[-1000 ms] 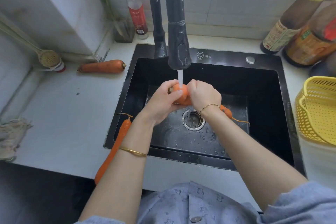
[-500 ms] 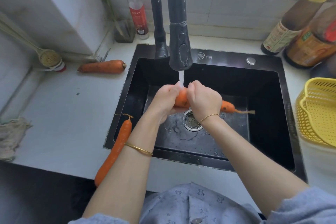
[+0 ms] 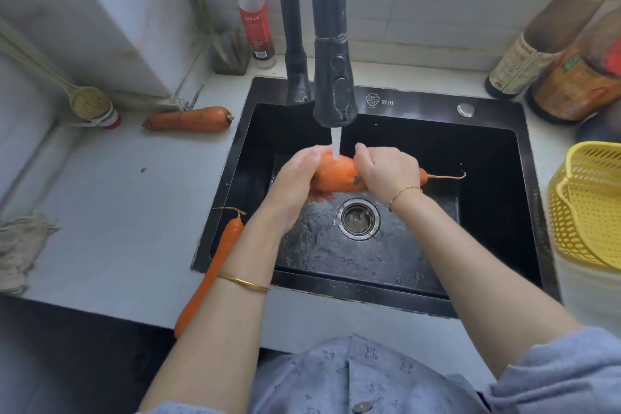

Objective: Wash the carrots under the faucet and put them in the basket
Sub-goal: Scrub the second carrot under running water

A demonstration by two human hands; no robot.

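Observation:
Over the black sink I hold an orange carrot level under the water stream from the black faucet. My left hand grips its thick end and my right hand grips the thinner half, with the thin root tail sticking out to the right. A second carrot lies on the counter at the back left. A third, long carrot lies across the sink's left front corner, partly under my left forearm. The yellow perforated basket stands at the right edge.
A red-labelled bottle and a small dark holder stand behind the sink on the left. Brown sauce bottles crowd the back right corner. A ladle leans at the far left, and a grey rag lies on the counter's left edge.
The carrot has turned from tilted to level and more of its middle shows between my hands, which have moved apart along it. The stream now hits the bare middle.

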